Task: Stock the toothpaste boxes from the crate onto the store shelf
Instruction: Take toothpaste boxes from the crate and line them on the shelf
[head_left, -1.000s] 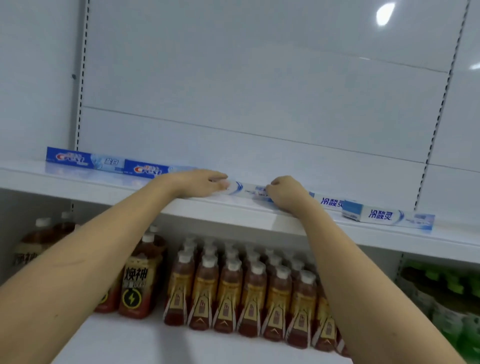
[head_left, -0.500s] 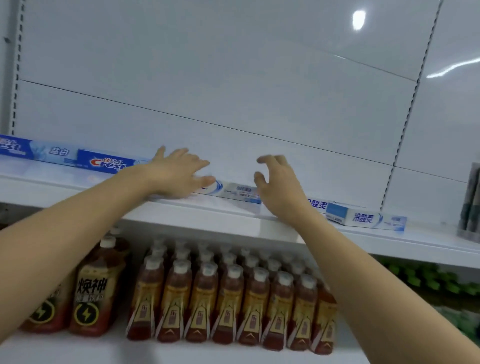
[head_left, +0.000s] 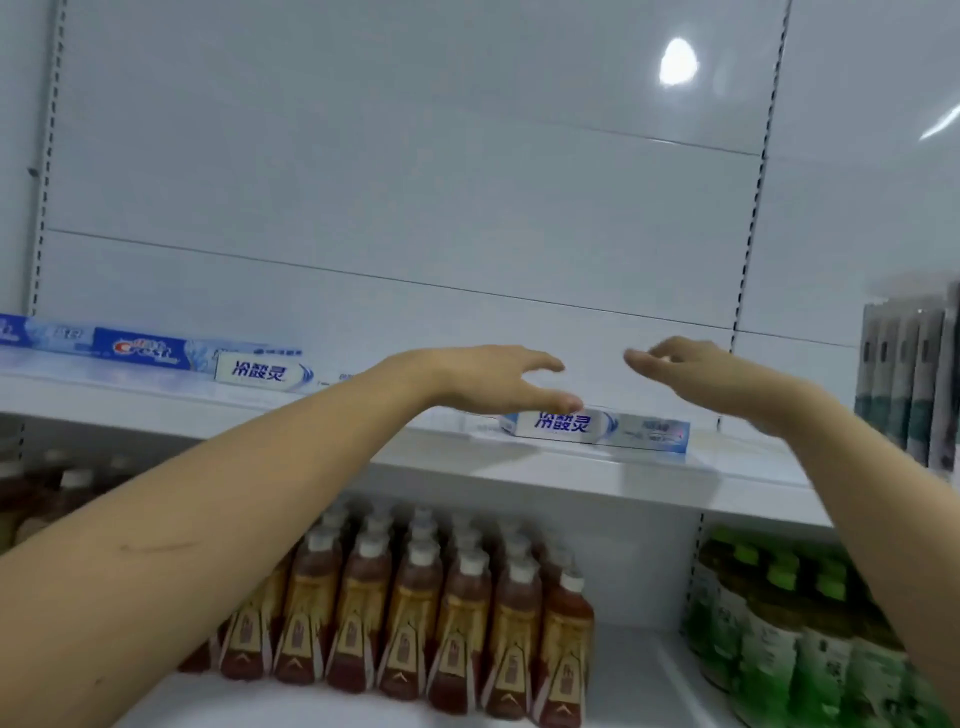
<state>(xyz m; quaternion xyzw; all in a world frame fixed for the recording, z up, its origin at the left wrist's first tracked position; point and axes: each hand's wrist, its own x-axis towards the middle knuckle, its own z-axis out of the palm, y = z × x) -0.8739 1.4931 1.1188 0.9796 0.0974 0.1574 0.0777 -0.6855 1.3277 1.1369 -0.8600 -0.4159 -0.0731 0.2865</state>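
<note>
The shelf (head_left: 545, 475) is a white store fixture with a plain back panel. Toothpaste boxes lie flat along it in a row: blue boxes (head_left: 140, 347) at the far left, a white box (head_left: 262, 372) next to them, and another white box (head_left: 597, 427) in the middle, close to the front edge. The crate is not in view.

Below the shelf stands a block of brown bottles (head_left: 415, 613); green bottles (head_left: 789, 639) stand to its right. Grey packets (head_left: 909, 379) stand upright at the shelf's right end.

The left hand (head_left: 488, 379) hovers over the left end of the middle box. Its fingers (head_left: 540, 361) are spread and relaxed and hold nothing; the thumb tip appears to be at or just beside the box end, though contact cannot be confirmed. The right hand (head_left: 717, 376) hangs above the shelf to the right of the same box, fingers loosely extended, holding nothing.

Risks, as a judgement:
- The middle box sits near the front edge; a brush from either hand or forearm could knock it off onto the bottles below.
- The same contact could skew it out of line with the row.
- The right forearm is close to the grey packets and could tip them
</note>
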